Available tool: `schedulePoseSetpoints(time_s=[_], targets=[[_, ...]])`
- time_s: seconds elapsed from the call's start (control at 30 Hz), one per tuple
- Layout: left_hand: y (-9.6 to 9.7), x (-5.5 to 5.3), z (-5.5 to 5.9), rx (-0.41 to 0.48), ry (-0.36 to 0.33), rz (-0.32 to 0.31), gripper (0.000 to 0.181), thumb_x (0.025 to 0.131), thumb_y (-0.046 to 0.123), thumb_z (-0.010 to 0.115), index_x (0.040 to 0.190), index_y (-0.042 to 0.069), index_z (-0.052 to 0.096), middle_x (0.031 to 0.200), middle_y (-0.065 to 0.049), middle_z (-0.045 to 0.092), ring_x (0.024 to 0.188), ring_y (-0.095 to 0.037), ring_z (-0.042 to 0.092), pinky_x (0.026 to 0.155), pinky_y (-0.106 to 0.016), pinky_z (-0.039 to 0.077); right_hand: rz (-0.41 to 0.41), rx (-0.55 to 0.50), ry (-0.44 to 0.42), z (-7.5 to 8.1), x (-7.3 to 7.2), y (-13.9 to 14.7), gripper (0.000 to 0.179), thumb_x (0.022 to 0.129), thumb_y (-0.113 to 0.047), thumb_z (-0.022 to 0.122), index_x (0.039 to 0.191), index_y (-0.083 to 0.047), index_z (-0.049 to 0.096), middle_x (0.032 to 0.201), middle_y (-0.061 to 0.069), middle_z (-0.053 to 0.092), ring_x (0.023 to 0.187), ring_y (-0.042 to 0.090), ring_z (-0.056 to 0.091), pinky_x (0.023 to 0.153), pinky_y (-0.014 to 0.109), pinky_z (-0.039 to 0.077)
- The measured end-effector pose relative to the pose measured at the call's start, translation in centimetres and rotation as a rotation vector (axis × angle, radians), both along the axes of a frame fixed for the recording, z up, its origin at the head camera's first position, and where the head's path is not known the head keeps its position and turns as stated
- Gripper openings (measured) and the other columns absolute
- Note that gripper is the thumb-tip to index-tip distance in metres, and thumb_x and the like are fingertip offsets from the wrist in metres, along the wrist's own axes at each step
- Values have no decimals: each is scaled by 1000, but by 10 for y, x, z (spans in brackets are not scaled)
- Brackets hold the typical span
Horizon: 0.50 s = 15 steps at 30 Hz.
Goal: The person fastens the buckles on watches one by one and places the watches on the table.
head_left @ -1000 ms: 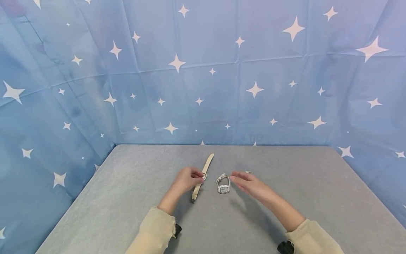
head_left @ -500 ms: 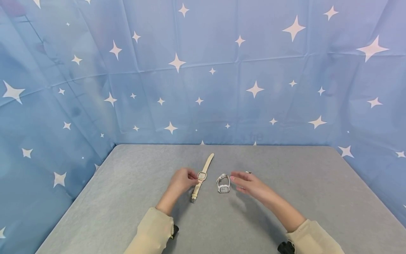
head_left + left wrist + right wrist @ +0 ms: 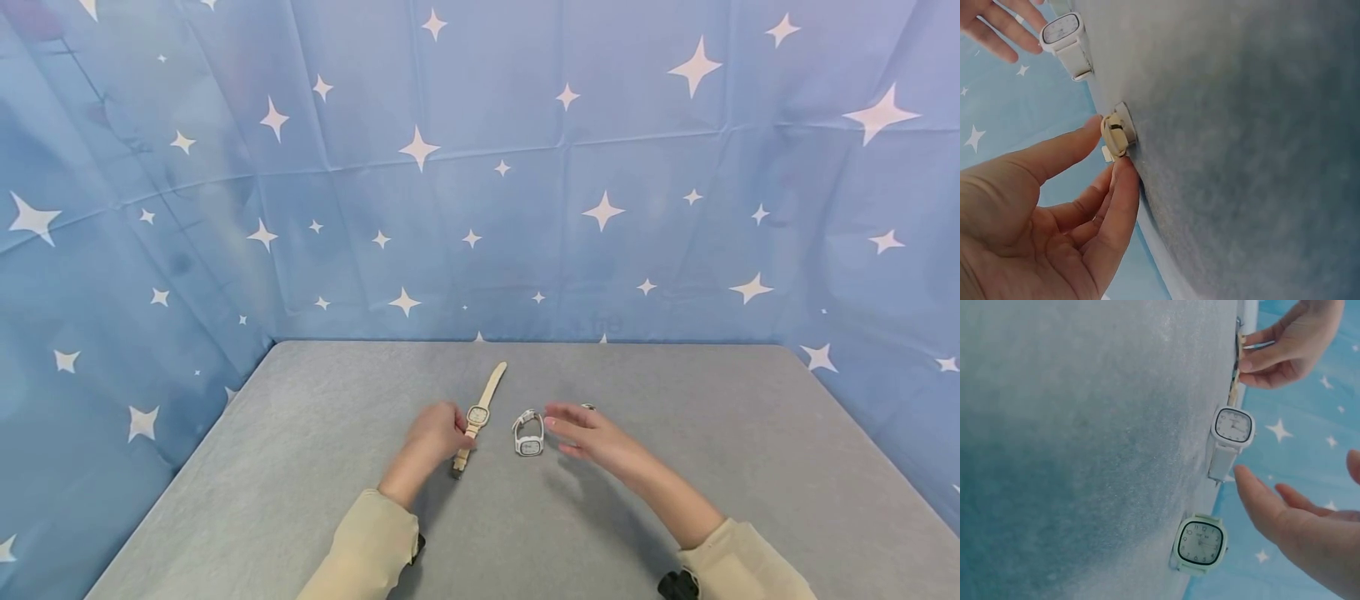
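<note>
A cream wristwatch [image 3: 477, 415] lies unfastened and stretched out on the table, slanting away from me. Thumb and fingers of my left hand [image 3: 435, 433] pinch its strap below the dial; the left wrist view shows the strap's [image 3: 1116, 132] end between the fingertips. To the right stands a white wristwatch [image 3: 529, 448], its strap closed in a loop. My right hand [image 3: 592, 435] hovers beside it with fingers extended, holding nothing. A pale green wristwatch [image 3: 1200, 544] sits near the right hand in the right wrist view; in the head view that hand mostly hides it.
A grey cloth-covered table [image 3: 712, 433] bears the watches. Behind and at both sides hangs a blue curtain [image 3: 510, 208] with white stars. Dark devices, one of them a black wrist camera [image 3: 678, 585], show at the cuffs of the beige sleeves [image 3: 363, 546].
My left hand has shifted from over the cream wristwatch's dial down to the strap nearer me, uncovering the dial. The right hand has stayed almost still.
</note>
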<state>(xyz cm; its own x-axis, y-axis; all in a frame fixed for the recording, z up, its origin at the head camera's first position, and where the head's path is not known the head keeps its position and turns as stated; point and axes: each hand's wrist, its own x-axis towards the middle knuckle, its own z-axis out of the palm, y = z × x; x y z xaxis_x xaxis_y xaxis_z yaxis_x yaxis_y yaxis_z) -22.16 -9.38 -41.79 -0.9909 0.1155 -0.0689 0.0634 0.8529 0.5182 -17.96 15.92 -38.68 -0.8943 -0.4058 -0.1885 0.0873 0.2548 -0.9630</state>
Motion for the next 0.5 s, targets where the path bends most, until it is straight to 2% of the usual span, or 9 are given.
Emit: schedulePoseSetpoints(time_s=[0.17,0.33,0.5], targets=[[1,1,0,-3,-7,5,28,72,11,86,69,10,58,66,3,52,61,-12,45,53,-24,34,0,-4,1,0,0,0,65,103,-29,54,150,8,31,156,28,34,146,42,33,115,49,39],[-1,0,-2,37,-22,4,27,73,9,84,68,10,58,64,4,50,58,-11,44,52,-22,33,4,-5,1,-2,-1,1,65,103,-29,54,150,8,31,156,28,34,146,42,33,115,49,39],[-5,0,-2,101,-42,-4,16,76,9,82,78,5,66,67,3,55,60,-9,47,54,-21,36,12,-4,-4,-2,0,2,65,103,-30,54,151,7,31,157,27,33,146,42,33,115,49,40]])
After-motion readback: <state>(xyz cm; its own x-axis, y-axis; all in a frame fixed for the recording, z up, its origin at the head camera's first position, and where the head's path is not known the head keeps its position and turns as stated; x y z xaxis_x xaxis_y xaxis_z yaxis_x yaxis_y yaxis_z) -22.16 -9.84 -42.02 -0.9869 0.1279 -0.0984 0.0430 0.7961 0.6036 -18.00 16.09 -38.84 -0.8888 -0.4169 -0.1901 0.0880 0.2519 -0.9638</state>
